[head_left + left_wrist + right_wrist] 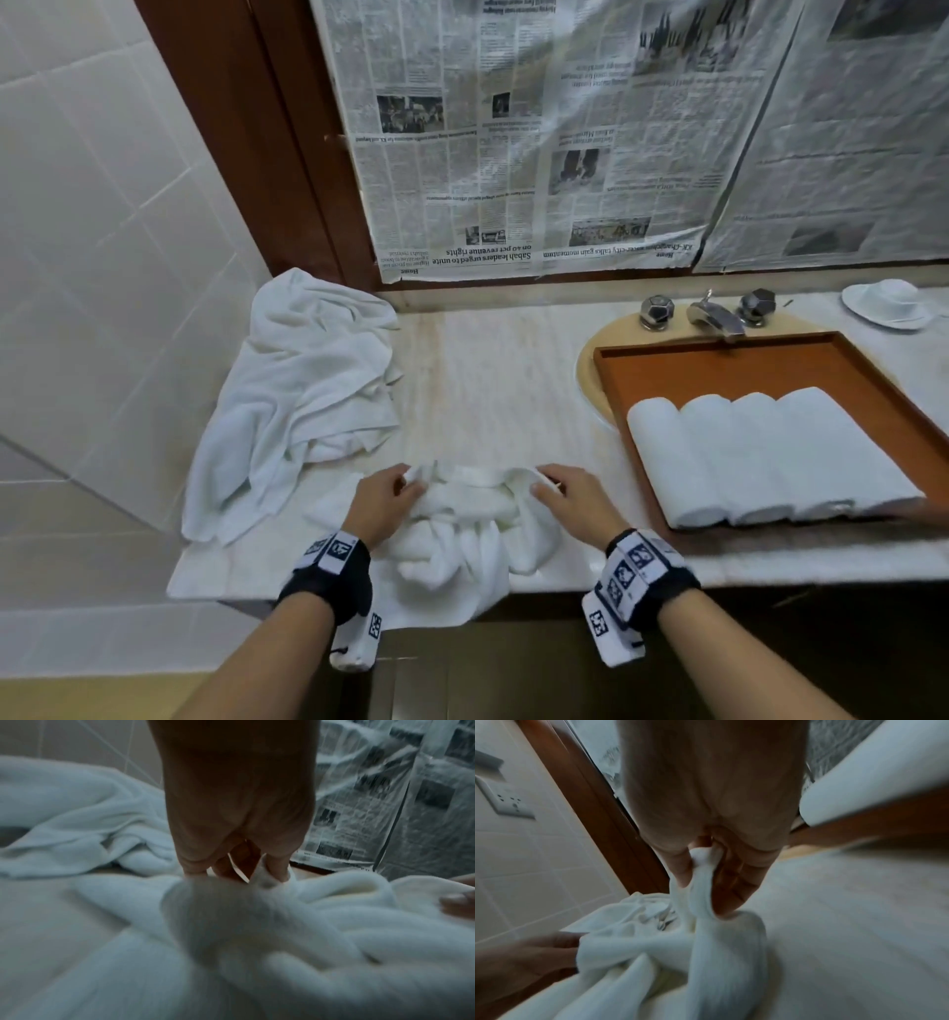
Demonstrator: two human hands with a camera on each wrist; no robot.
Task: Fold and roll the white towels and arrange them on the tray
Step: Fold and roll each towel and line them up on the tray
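Both hands — left hand, right hand — pinch a crumpled, fluffy white towel.

Bathroom, likely hotel or guest house. Evidence: pale tiled walls; marble-look vanity surface with inset oval basin; chrome faucet with two faceted knobs; dark wood frame above the surface, its panel covered with newspaper; wall socket; wooden tray holding rolled white towels; loose towels heaped at left.
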